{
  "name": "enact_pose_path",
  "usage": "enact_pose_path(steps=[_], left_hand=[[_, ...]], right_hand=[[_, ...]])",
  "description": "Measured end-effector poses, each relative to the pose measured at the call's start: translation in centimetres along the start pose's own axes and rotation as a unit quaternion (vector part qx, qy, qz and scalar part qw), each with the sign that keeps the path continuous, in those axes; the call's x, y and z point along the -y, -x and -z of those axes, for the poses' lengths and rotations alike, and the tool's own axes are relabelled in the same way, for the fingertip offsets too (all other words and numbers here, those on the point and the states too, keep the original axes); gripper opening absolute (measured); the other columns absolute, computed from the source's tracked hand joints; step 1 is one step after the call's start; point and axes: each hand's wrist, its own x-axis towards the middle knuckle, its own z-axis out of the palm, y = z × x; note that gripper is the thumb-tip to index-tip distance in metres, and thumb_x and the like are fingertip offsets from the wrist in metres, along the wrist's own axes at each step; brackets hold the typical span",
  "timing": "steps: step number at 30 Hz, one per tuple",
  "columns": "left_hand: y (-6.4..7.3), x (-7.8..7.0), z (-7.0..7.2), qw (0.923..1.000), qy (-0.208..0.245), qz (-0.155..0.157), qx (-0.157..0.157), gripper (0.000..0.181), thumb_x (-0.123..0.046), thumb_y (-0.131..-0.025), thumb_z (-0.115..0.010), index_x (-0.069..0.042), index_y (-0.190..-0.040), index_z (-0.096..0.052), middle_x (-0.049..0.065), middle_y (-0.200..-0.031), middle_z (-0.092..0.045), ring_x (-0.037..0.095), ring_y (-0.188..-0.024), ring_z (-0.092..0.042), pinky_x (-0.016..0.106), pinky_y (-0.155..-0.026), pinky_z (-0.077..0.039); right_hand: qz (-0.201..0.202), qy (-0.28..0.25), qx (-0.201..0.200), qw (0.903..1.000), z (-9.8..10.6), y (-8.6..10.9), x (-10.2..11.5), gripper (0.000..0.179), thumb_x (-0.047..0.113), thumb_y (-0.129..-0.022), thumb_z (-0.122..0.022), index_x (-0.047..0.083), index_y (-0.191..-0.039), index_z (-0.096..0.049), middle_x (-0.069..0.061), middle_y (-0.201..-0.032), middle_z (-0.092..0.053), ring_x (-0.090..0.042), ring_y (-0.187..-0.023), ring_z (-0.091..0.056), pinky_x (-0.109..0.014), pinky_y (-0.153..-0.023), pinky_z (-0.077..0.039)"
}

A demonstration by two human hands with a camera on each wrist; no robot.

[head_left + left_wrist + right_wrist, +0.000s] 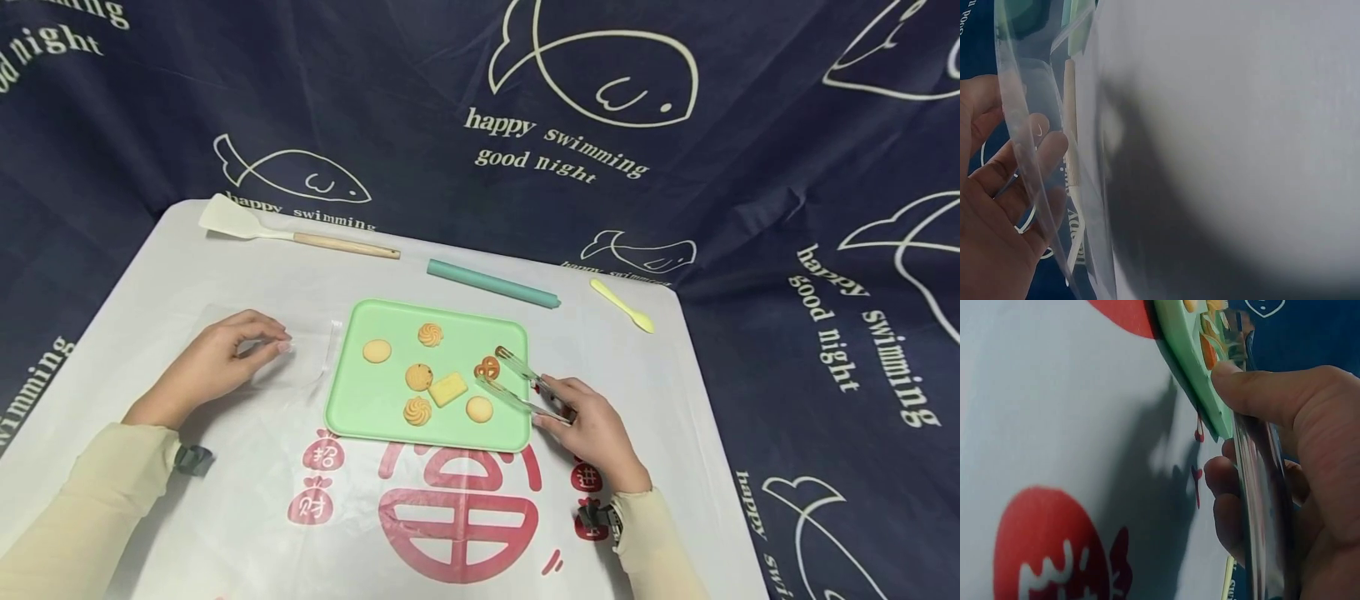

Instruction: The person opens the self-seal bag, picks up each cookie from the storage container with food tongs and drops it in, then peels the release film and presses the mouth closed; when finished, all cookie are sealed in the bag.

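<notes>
My right hand (592, 425) grips metal tongs (525, 372) at the right side of the green tray (352, 358). Their spread arms reach over the tray, with the tips on either side of a small pretzel (487, 367). In the right wrist view, my thumb lies along one side of the tongs (1257, 506) and the fingers curl round the other. Left of the tray, my left hand (228, 354) holds a clear plastic bag (311, 358) by its edge. The left wrist view shows the bag (1035, 156) across the fingertips.
Several other cookies lie on the tray, among them a rectangular biscuit (447, 389) and a swirled cookie (417, 411). Behind it are a white spatula (232, 218) with a wooden handle, a teal stick (491, 284) and a yellow spoon (622, 307). Dark printed cloth (420, 100) hangs beyond the table.
</notes>
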Motion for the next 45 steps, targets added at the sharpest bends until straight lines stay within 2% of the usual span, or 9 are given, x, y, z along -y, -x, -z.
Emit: enact_pose_path(steps=[7,16,21,27,31,34,37,41,45], left_hand=[[0.1,0.3,-0.1,1.0000,0.004,-0.001,0.004,0.006,-0.011,-0.092,-0.078,-0.013,-0.098,-0.077,0.000,-0.106,-0.067,0.027,-0.104,-0.061,0.018,-0.091,-0.040],[0.0,0.1,-0.1,0.9999,0.007,0.009,0.008,0.005,-0.013,-0.093,-0.077,-0.014,-0.098,-0.077,0.000,-0.107,-0.067,0.028,-0.106,-0.062,0.024,-0.093,-0.042],[0.0,0.1,-0.1,0.9999,0.010,0.004,0.006,0.006,-0.012,-0.092,-0.078,-0.014,-0.097,-0.077,0.000,-0.107,-0.067,0.028,-0.105,-0.062,0.021,-0.093,-0.041],[-0.1,0.3,-0.2,0.9999,0.010,0.002,0.008,0.005,-0.013,-0.093,-0.077,-0.014,-0.098,-0.077,0.000,-0.107,-0.067,0.028,-0.106,-0.062,0.023,-0.093,-0.042],[0.1,0.4,-0.1,0.9999,0.005,0.010,0.011,0.006,-0.012,-0.092,-0.077,-0.014,-0.098,-0.077,0.000,-0.107,-0.067,0.027,-0.105,-0.062,0.027,-0.093,-0.043],[0.4,0.5,0.0,0.9998,0.006,0.016,0.009,0.008,-0.011,-0.092,-0.078,-0.015,-0.098,-0.077,-0.002,-0.107,-0.067,0.025,-0.105,-0.061,0.022,-0.092,-0.042],[0.5,0.4,-0.1,0.9998,0.013,0.009,0.009,0.008,-0.010,-0.092,-0.077,-0.013,-0.099,-0.077,-0.001,-0.107,-0.067,0.026,-0.105,-0.061,0.018,-0.092,-0.041],[0.4,0.4,-0.1,0.9999,0.015,0.002,0.005,0.010,-0.008,-0.092,-0.077,-0.014,-0.099,-0.077,-0.002,-0.107,-0.068,0.025,-0.104,-0.062,0.014,-0.093,-0.038],[0.2,0.3,0.2,0.9999,0.012,0.002,0.002,0.011,-0.007,-0.091,-0.078,-0.015,-0.099,-0.077,-0.004,-0.106,-0.067,0.023,-0.104,-0.062,0.015,-0.094,-0.039]], right_hand=[[0.002,0.011,-0.004,0.9999,-0.4,-0.1,0.1,0.061,0.031,-0.085,-0.086,0.014,-0.139,-0.063,0.000,-0.121,-0.068,-0.016,-0.087,-0.059,-0.037,-0.072,-0.051],[0.007,0.010,-0.004,0.9999,-0.2,-0.3,0.4,0.059,0.031,-0.085,-0.085,0.013,-0.138,-0.064,0.000,-0.120,-0.068,-0.017,-0.086,-0.059,-0.036,-0.071,-0.049],[0.006,0.001,-0.004,1.0000,0.0,-0.2,0.5,0.059,0.031,-0.086,-0.085,0.012,-0.138,-0.064,-0.002,-0.120,-0.068,-0.017,-0.086,-0.059,-0.037,-0.071,-0.050],[0.015,-0.010,-0.009,0.9998,0.4,-1.1,1.2,0.058,0.027,-0.086,-0.085,0.012,-0.138,-0.064,-0.002,-0.121,-0.068,-0.018,-0.098,-0.063,-0.041,-0.080,-0.054],[0.041,-0.023,-0.004,0.9989,0.5,-2.8,2.6,0.056,0.027,-0.088,-0.083,0.012,-0.138,-0.064,-0.003,-0.119,-0.069,-0.019,-0.089,-0.062,-0.038,-0.076,-0.053],[0.070,-0.030,0.000,0.9971,0.3,-4.4,3.9,0.056,0.030,-0.089,-0.082,0.013,-0.139,-0.064,-0.002,-0.115,-0.069,-0.017,-0.080,-0.057,-0.035,-0.068,-0.049],[0.098,-0.035,0.002,0.9945,-0.2,-5.9,5.5,0.056,0.031,-0.089,-0.082,0.014,-0.139,-0.063,-0.002,-0.111,-0.069,-0.012,-0.076,-0.053,-0.032,-0.064,-0.046],[0.132,-0.052,0.023,0.9896,-1.2,-7.9,8.3,0.055,0.031,-0.090,-0.081,0.015,-0.139,-0.063,-0.002,-0.111,-0.069,-0.013,-0.076,-0.053,-0.032,-0.064,-0.046],[0.161,-0.056,0.057,0.9838,-2.5,-9.8,11.3,0.055,0.032,-0.090,-0.080,0.016,-0.140,-0.063,0.000,-0.116,-0.068,-0.018,-0.087,-0.062,-0.033,-0.073,-0.051]])
